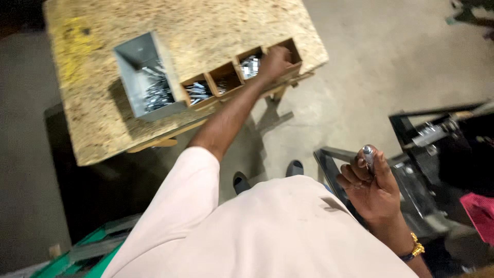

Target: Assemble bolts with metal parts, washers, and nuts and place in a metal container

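Note:
My left hand [275, 61] reaches out into the far right compartment of a wooden divided tray [232, 85] on a chipboard table [206, 25]; whether it grips anything inside is hidden. The tray's other compartments hold small shiny metal parts [250, 66]. My right hand [371, 188] is raised near my body, palm up, fingers curled around a small silvery metal cylinder [368, 154] pinched between thumb and fingers. A gold bracelet [415, 250] circles that wrist.
A grey metal bin [135, 56] with more metal parts stands left of the tray. Concrete floor lies beyond the table. A dark metal frame and machine [432, 139] stand at the right, a pink cloth [481, 213] beside it, green metal [92, 247] at the lower left.

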